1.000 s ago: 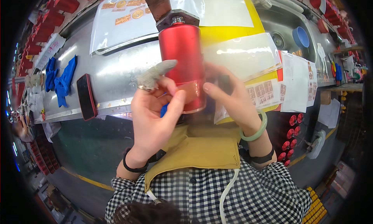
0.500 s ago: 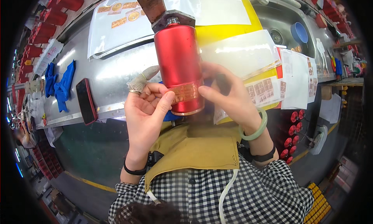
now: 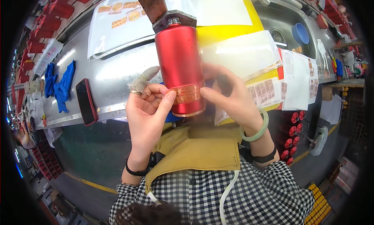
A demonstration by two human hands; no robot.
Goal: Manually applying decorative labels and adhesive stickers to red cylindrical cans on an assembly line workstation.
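Observation:
A glossy red metal cylinder (image 3: 177, 55) hangs from a bracket (image 3: 173, 21) with a hexagonal plate, its lower end toward me. Around its lower part lies a gold patterned decal strip (image 3: 187, 94). At the strip's left end, my left hand (image 3: 146, 117) is closed, thumb and index finger pinching together at its edge; a grey cloth cot (image 3: 138, 84) covers one finger. My right hand (image 3: 237, 94) curves around the cylinder's right side, its thumb pressed at the strip's right end. Its other fingertips are hidden behind the cylinder.
On the metal bench are a phone (image 3: 86, 101), blue cloth pieces (image 3: 64, 86) and decal sheets (image 3: 122, 16). More printed sheets (image 3: 267, 93) lie at right, beside a sink with a blue bowl (image 3: 300, 32). Red parts (image 3: 293, 130) stand below the bench.
The gold strip now shows more of its pattern and sits flatter and straighter across the cylinder. Both hands have shifted only slightly to the right.

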